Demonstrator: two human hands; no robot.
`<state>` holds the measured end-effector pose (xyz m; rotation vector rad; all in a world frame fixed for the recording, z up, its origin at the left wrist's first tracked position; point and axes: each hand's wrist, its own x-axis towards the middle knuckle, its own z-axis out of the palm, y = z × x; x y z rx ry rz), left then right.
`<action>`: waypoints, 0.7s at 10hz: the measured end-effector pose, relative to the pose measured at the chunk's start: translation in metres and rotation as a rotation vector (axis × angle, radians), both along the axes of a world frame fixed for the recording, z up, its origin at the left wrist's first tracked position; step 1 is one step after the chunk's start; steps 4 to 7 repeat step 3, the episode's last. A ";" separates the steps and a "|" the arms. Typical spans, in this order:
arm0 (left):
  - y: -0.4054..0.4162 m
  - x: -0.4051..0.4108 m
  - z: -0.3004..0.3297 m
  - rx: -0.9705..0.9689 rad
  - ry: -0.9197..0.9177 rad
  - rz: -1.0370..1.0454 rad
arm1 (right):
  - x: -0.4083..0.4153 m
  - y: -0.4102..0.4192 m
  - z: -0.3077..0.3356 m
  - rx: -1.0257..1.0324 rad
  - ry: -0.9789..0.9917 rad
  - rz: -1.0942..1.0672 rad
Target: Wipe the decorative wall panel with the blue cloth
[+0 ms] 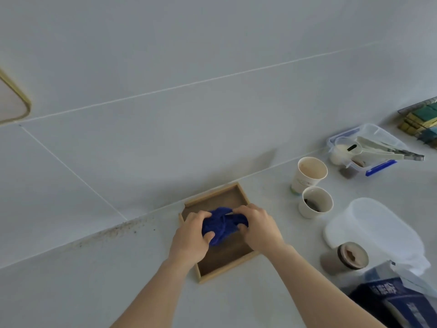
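- Head view, work surface: a pale countertop (71,292) meets a tiled wall (165,67); dark specks line the joint to the left of the hands.
- Head view, panel: a square decorative wall panel (227,261) with a light wooden frame and dark brown inset lies flat on the countertop, its far corner close to the wall.
- Head view, cloth: the blue cloth (222,224) is bunched into a wad over the far half of the panel, held between both hands. Whether it touches the panel surface cannot be told.
- Head view, left hand (191,235): fingers curled over the cloth's left side, thumb pressed into its near edge; clamped on the cloth.
- Head view, right hand (257,227): fingers bent and gathered on the cloth's right side, pinching the fabric.
- Head view, right of the panel: two paper cups (312,185), one holding dark residue; a translucent white lid (369,223); a small brown-rimmed jar (350,256) lying on its side.
- Head view, far right: a clear container with blue clips (369,147) holding utensils; stacked sponges (421,119); a dark blue package (392,301) at the lower edge.
- Head view, upper left: a gold-edged fixture (16,102) on the wall, partly cut off.
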<state>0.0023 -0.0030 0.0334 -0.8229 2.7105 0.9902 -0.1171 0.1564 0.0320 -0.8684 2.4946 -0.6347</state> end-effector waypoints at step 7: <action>-0.004 0.028 -0.026 -0.274 -0.351 -0.302 | 0.018 0.010 -0.024 0.526 0.015 0.281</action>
